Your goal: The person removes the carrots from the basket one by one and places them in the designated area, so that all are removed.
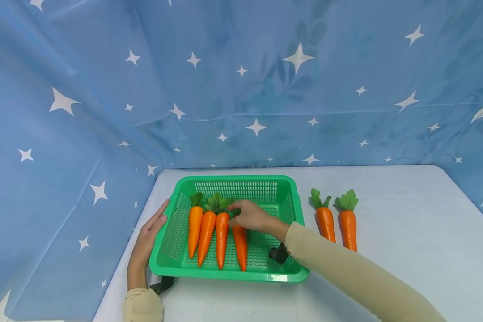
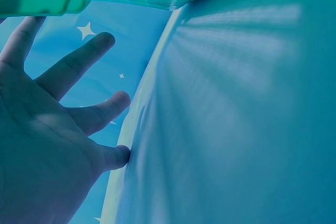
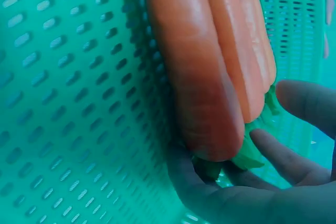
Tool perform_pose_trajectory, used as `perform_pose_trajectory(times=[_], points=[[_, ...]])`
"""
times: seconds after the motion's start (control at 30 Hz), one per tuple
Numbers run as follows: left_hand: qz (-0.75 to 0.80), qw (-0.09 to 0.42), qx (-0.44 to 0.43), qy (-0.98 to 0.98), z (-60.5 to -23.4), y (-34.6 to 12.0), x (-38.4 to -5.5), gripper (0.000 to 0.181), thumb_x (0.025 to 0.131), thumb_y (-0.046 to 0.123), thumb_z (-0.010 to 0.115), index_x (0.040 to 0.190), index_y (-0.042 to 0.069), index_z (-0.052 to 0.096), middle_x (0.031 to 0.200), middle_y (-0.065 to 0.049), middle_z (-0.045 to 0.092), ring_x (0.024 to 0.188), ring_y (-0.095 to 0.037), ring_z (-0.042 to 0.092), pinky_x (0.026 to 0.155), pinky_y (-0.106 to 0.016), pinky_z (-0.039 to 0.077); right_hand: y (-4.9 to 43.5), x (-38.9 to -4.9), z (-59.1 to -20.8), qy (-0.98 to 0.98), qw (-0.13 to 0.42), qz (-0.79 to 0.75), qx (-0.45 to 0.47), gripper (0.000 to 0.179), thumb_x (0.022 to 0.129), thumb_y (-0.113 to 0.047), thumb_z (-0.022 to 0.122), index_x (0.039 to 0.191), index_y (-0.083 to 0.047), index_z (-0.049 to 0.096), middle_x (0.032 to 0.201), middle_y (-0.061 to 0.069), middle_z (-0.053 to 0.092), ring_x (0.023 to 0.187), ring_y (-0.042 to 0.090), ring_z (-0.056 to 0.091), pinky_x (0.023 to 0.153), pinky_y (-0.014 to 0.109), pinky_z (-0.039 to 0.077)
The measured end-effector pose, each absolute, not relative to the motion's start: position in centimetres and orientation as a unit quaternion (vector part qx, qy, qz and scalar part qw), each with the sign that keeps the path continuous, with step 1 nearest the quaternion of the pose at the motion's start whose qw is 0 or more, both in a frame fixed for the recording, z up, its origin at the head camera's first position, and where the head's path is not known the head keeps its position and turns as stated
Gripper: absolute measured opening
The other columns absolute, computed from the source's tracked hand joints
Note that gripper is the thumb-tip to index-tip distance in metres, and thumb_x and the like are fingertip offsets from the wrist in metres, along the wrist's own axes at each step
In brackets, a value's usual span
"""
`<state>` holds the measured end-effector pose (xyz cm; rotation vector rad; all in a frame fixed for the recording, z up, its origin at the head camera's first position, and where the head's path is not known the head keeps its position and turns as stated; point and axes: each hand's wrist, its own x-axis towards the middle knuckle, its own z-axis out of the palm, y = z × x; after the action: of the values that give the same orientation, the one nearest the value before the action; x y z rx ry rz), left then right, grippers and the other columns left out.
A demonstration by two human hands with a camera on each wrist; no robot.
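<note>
A green plastic basket (image 1: 225, 278) holds several orange carrots with leafy tops. My left hand (image 1: 148, 235) lies along the basket's left side, fingers at the rim; in the left wrist view its fingers (image 2: 76, 66) are spread beneath the basket's edge. Inside the basket my right hand (image 1: 251, 215) reaches over the top of the rightmost carrot (image 1: 240, 250), hiding its leaves. In the right wrist view that carrot (image 3: 194, 72) has its leafy end among loosely bent fingers, thumb and forefinger apart. Beside it lie another carrot (image 1: 222, 241), a third (image 1: 206, 239) and a lighter one (image 1: 195, 230).
Two more carrots lie on the white table (image 1: 410, 223) right of the basket, one nearer it (image 1: 326, 223) and one farther out (image 1: 348, 228). A blue curtain with white stars (image 1: 241, 89) hangs behind and to the left. The right forearm crosses the basket's right rim.
</note>
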<state>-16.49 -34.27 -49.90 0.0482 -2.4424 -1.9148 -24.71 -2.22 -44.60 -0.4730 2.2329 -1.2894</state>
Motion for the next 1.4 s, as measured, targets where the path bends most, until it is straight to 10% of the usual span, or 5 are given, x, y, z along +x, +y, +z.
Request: perform_pose_trajectory(times=[0.37, 1.4], points=[[-0.623, 0.022, 0.013, -0.782, -49.80, -34.42, -16.57, 0.053, 0.118, 0.038, 0.043, 0.170, 0.028, 0.036, 0.175, 0.000, 0.028, 0.147, -0.007, 0.037, 0.102, -0.017, 0.045, -2.46, -24.81, -45.27, 0.841, 0.258, -0.436, -0.191, 0.055, 0.088, 0.009, 0.076, 0.142, 0.003, 0.066, 0.137, 0.021, 0.066, 0.082, 0.022, 0.058, 0.071, 0.035, 0.052], [-0.623, 0.028, 0.003, -0.781, -50.08, -34.36, -16.48, 0.052, 0.119, 0.035, 0.041, 0.170, 0.026, 0.036, 0.174, -0.002, 0.029, 0.141, -0.003, 0.041, 0.099, -0.018, 0.047, -2.23, -25.12, -44.72, 0.823, 0.258, -0.479, -0.162, 0.046, 0.089, 0.003, 0.079, 0.134, 0.005, 0.072, 0.127, 0.017, 0.070, 0.100, 0.025, 0.068, 0.084, 0.043, 0.060]])
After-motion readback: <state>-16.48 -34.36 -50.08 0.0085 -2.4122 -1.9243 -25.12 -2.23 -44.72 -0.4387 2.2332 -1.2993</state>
